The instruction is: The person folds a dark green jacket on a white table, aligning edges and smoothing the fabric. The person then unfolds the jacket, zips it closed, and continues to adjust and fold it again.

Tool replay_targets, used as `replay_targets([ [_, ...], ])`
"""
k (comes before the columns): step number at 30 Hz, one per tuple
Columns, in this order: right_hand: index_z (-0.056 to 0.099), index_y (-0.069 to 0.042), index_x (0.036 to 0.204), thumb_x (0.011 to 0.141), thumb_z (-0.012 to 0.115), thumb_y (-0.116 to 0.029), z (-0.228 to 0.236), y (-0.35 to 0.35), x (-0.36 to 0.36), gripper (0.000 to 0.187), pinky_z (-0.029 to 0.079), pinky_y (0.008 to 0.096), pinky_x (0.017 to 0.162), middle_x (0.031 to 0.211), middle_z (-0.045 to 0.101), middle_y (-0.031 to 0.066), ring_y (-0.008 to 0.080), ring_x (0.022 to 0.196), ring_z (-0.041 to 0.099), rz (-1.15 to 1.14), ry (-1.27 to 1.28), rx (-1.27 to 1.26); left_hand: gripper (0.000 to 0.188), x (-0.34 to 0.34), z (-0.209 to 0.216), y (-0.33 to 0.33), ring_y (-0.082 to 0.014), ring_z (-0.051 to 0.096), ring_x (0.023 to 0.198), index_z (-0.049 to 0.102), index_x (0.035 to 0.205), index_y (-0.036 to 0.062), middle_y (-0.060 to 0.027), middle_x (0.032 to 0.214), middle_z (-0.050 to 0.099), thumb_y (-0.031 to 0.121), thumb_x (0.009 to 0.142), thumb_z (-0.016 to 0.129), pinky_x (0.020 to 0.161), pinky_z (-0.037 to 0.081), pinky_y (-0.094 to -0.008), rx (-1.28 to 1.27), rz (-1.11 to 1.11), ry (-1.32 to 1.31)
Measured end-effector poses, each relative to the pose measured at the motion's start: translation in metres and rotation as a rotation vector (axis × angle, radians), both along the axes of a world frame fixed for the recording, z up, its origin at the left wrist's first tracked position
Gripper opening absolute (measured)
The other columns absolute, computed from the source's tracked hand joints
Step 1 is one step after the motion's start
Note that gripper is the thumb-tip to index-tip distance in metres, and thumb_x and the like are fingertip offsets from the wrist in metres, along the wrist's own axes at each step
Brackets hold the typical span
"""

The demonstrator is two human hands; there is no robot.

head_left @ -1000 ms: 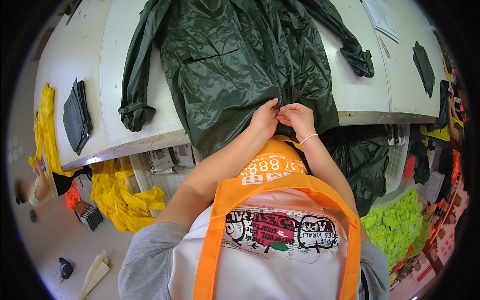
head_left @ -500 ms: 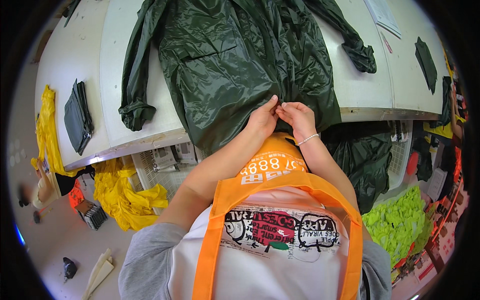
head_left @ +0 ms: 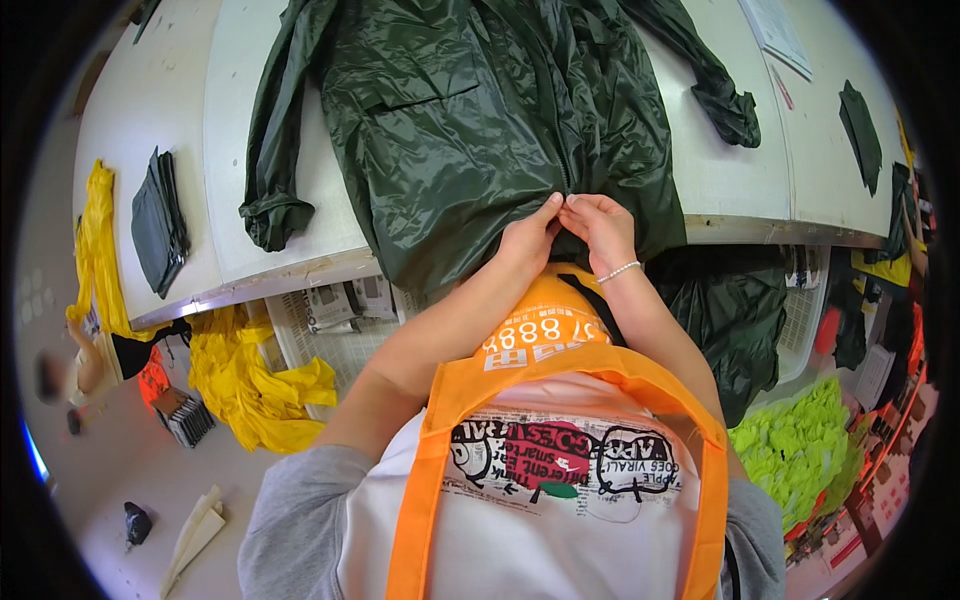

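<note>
A shiny dark green rain jacket (head_left: 430, 150) lies spread on the table, its sleeves out to both sides and its lower hem hanging over the near edge. Down its front runs a zipper (head_left: 564, 165). At the zipper's bottom end, my left hand (head_left: 530, 235) pinches the jacket between thumb and fingers. Close against it, my right hand (head_left: 600, 222) is also closed in a pinch at the same spot, a beaded bracelet on its wrist. The fingers hide whatever small part lies between them.
Folded dark green garments (head_left: 158, 225) and a yellow garment (head_left: 97, 240) lie on the white table (head_left: 255, 245) at left. Below its edge stand white crates (head_left: 300, 325); yellow cloth (head_left: 245, 390) and lime green cloth (head_left: 800, 450) are heaped nearby. A person's arm (head_left: 90, 350) shows at far left.
Both hands stay together at the zipper's bottom end, with only a slight shift of the fingers. The whole view has moved slightly; the jacket lies as before.
</note>
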State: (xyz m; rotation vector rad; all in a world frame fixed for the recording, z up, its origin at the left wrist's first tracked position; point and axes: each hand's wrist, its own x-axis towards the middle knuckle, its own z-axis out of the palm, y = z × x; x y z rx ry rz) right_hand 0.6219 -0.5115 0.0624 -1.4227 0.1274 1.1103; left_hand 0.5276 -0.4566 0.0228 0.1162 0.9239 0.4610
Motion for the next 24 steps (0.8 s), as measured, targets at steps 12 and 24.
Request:
replay_targets([
  [12,0.062,-0.005,0.082,0.072,0.060,-0.009,0.042,0.052,0.054,0.010,0.036,0.0394,0.092,0.104,0.057,0.0085,0.0294,0.111,0.045,1.554,-1.635,0.263,0.025,-0.020,0.006,-0.026,-0.0266,0.060,0.102,0.057,0.104,-0.0106,-0.0165,0.109,0.060,0.008,0.088,0.064,0.093,0.049,-0.0353,-0.075,0.099,0.146],
  [24,0.062,-0.013,0.090,0.077,0.056,-0.009,0.038,0.341,0.147,0.014,0.037,0.0412,0.091,0.089,0.064,0.0061,0.0225,0.095,0.058,1.143,-2.367,-0.042,0.040,-0.043,-0.019,-0.098,-0.0243,0.063,0.096,0.056,0.112,-0.0098,-0.0150,0.103,0.065,0.013,0.083,0.072,0.084,0.051,-0.0344,-0.192,-0.147,0.403],
])
